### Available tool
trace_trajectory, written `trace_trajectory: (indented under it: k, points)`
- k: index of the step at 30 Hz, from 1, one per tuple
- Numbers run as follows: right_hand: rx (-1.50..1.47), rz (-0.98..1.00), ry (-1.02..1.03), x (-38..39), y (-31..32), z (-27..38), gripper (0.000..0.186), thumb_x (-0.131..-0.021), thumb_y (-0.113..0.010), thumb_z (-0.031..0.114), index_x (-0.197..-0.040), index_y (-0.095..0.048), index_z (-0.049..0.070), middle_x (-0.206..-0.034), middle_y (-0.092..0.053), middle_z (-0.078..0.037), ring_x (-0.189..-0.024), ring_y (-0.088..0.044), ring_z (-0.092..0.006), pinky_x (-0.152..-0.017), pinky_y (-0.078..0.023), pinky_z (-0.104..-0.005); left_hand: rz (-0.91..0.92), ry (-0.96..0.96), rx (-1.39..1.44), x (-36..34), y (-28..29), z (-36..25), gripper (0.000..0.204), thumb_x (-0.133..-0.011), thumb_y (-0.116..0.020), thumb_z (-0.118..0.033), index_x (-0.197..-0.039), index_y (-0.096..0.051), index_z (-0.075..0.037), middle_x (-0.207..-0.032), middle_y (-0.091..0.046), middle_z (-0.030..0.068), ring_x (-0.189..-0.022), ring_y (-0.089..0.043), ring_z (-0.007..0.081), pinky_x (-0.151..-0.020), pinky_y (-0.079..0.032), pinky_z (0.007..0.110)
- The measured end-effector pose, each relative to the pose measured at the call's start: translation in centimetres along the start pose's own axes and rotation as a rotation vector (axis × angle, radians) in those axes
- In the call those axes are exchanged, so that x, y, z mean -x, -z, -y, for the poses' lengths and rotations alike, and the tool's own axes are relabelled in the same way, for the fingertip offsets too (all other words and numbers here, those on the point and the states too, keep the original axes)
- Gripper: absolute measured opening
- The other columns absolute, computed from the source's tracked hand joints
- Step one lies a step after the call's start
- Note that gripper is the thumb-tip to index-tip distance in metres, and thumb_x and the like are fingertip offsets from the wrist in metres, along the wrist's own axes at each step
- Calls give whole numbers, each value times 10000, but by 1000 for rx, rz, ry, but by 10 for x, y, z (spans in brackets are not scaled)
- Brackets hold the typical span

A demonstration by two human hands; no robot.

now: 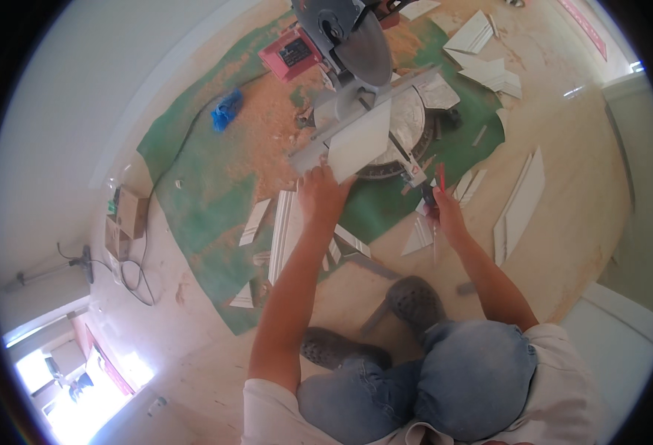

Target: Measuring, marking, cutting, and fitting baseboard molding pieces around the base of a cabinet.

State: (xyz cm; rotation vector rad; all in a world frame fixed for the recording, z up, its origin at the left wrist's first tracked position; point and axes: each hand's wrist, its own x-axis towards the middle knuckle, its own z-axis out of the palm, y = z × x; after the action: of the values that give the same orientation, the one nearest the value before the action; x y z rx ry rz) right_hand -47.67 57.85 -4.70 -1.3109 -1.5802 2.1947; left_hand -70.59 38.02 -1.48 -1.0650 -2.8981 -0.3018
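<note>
A mitre saw (363,59) stands on a green mat with its blade raised. Across its round table (408,111) lies a white board (361,143) with a slanted end, placed along the metal fence (308,157). My left hand (321,191) grips the board's near left end, the thumb on one side and the fingers curled at the fence. Lower right, my right hand (449,211) is closed round the black knob (429,194) at the front of the saw. A thin red stick (441,176) stands up beside those fingers; whether they hold it, I cannot make out.
White moulding offcuts (283,233) lie near the saw, with a long white piece (521,204) at the right. Sawdust (267,133) covers part of the green mat (215,222). A blue crumpled bag (226,110), a cable (169,162) and a wooden box (128,215) are on the left.
</note>
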Motion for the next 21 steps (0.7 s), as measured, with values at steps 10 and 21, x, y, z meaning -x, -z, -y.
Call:
trace_trajectory:
  k: [10,21]
  points:
    - [-656,381,-488,-22,25,-10,565,-1030,-509,578,-1050,-612,23,-714,-587,-11,-512,-503,-68,-338,-275,-188,96,-34,36,-26,3,-20,812,-872,-694,-586,-1415,-556,2,-917,-690,120,-923,-642,303,-868,-492,429]
    - [-518,191,-395,-10,23,4,531,-1032,-554,529,-1074,-596,2,-754,-611,-39,-550,-517,-71,-350,-293,-179,125,-17,14,-31,-5,-18,881,-883,-627,-678,-1513,-487,-79,-837,-708,179,-805,-692,328,-852,-524,431]
